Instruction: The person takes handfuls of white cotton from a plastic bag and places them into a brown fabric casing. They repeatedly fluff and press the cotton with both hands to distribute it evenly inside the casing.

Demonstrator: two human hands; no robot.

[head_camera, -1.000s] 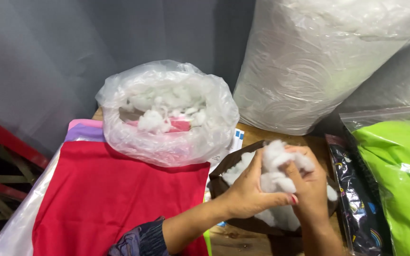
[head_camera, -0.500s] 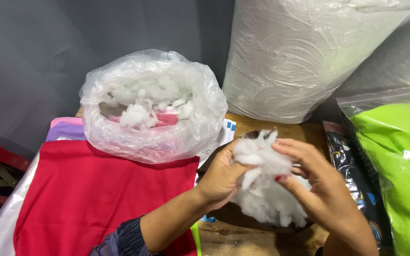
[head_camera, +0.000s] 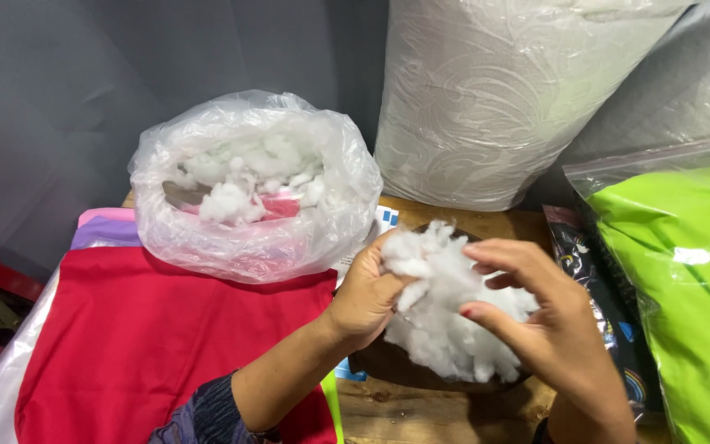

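A fluffy clump of white stuffing (head_camera: 441,308) sits between both hands, over a dark brown bowl (head_camera: 396,368) on the wooden table. My left hand (head_camera: 367,292) grips the clump's left side with thumb and fingers. My right hand (head_camera: 548,325) holds its right side, fingers curled over the fibre. To the left stands an open clear plastic bag (head_camera: 256,189) holding more white stuffing.
Red cloth (head_camera: 166,345) lies on a stack of pink and purple fabric at the left. A large white wrapped roll (head_camera: 503,99) stands behind. A bag of bright green fabric (head_camera: 692,288) and a dark patterned packet (head_camera: 610,312) lie at the right.
Both hands have lifted the stuffing clump up from the bowl and pulled it looser. The view has shifted, so the plastic bag now sits further left.
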